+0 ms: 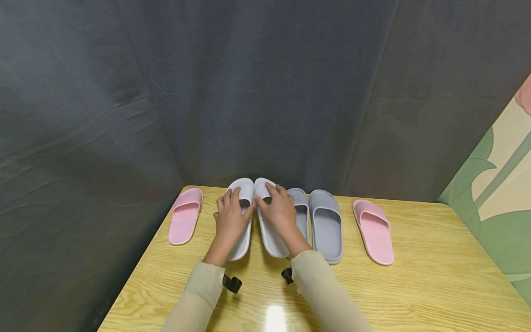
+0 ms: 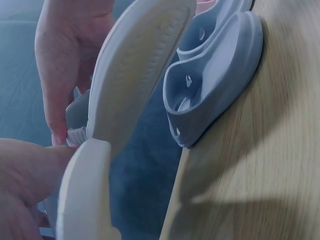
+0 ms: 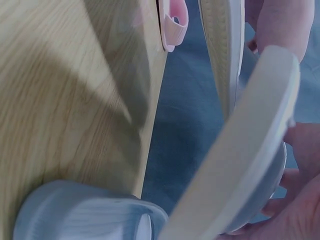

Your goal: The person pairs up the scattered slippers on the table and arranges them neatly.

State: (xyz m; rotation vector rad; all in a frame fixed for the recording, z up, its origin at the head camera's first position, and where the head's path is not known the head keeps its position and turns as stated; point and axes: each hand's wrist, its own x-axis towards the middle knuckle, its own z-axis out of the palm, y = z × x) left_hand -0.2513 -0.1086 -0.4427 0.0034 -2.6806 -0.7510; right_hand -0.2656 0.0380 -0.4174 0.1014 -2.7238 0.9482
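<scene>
Pale sleeves (image 1: 196,295) lie at six o'clock. Fingers of the left hand (image 1: 229,219) clamp one white slipper (image 1: 242,243); those of the right hand (image 1: 279,210) clamp its white mate (image 1: 271,237). Both are held off the tabletop (image 1: 431,258), with grey slippers (image 1: 327,235) at three o'clock. They look light, springy, probably slightly slick and hardly fragile; the broad strap and sole's edge should give the surest hold.

You have two white slides (image 1: 244,235) at your fingers (image 1: 235,197) — one in your left hand (image 1: 230,216), one in your right hand (image 1: 282,207) — plus two grey slides (image 1: 327,230) right of your right fingers, two pink slides (image 1: 183,226), one beyond your fingers either side, and one wooden table (image 1: 435,258) below.
</scene>
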